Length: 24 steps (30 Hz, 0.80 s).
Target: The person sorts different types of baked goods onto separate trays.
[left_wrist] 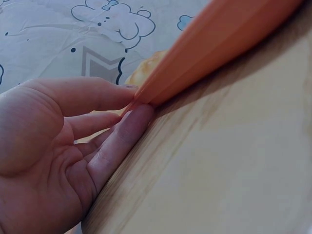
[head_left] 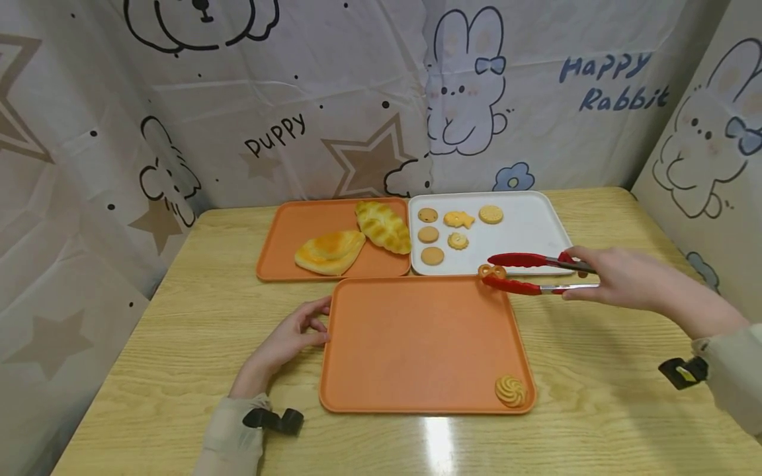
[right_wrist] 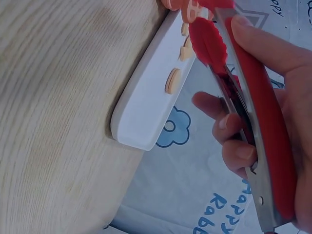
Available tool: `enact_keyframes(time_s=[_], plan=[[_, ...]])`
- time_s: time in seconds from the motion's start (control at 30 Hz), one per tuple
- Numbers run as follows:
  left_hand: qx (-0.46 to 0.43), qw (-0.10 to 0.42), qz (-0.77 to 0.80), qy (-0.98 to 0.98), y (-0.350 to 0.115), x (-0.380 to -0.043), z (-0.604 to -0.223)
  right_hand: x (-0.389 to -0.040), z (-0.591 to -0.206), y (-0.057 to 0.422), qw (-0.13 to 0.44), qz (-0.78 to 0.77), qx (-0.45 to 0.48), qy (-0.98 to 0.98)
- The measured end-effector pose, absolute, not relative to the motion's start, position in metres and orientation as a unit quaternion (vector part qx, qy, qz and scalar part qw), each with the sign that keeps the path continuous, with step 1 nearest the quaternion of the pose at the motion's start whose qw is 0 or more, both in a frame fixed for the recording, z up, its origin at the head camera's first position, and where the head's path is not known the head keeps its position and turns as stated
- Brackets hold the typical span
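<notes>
Red-tipped tongs point(head_left: 516, 260) are gripped in my right hand point(head_left: 625, 277), also seen with the tongs point(right_wrist: 270, 122) in the right wrist view. Between their tips is a small pretzel-shaped cookie point(head_left: 485, 270), above where the near orange tray's back right corner meets the white tray point(head_left: 530, 231). My left hand point(head_left: 288, 337) pinches the left rim of the near orange tray point(head_left: 411, 344); in the left wrist view, thumb and fingertips meet at the tray's edge point(left_wrist: 195, 53). A swirled cookie point(head_left: 510, 391) lies in that tray's front right corner.
Several cookies, among them a fish-shaped one point(head_left: 458, 219) and a round one point(head_left: 491, 214), lie on the white tray. The back orange tray point(head_left: 286, 231) bears two breads, a folded one point(head_left: 329, 252) and a ridged one point(head_left: 383, 227). A printed curtain point(head_left: 357, 86) hangs behind the table.
</notes>
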<state>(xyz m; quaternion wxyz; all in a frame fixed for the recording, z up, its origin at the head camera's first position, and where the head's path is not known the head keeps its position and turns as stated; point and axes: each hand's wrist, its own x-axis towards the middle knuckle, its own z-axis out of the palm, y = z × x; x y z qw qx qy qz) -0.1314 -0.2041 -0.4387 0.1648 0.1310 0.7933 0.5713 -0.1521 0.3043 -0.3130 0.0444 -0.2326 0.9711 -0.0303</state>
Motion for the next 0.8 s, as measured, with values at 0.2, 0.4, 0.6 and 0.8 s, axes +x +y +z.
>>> enact_keyframes(time_s=[0.2, 0.4, 0.6, 0.8], plan=[[0.132, 0.163, 0.573, 0.792, -0.204, -0.131, -0.439, -0.168, -0.317, 0.306, 0.045, -0.030, -0.212, 0.976], [0.134, 0.170, 0.577, 0.787, -0.205, -0.131, -0.440, -0.181, -0.318, 0.309, 0.063, -0.032, -0.184, 0.980], [0.133, 0.177, 0.585, 0.780, -0.205, -0.132, -0.440, -0.190, -0.322, 0.310, 0.071, -0.033, -0.161, 0.984], [0.135, 0.178, 0.587, 0.778, -0.206, -0.131, -0.439, -0.198, -0.326, 0.311, 0.086, -0.030, -0.154, 0.984]])
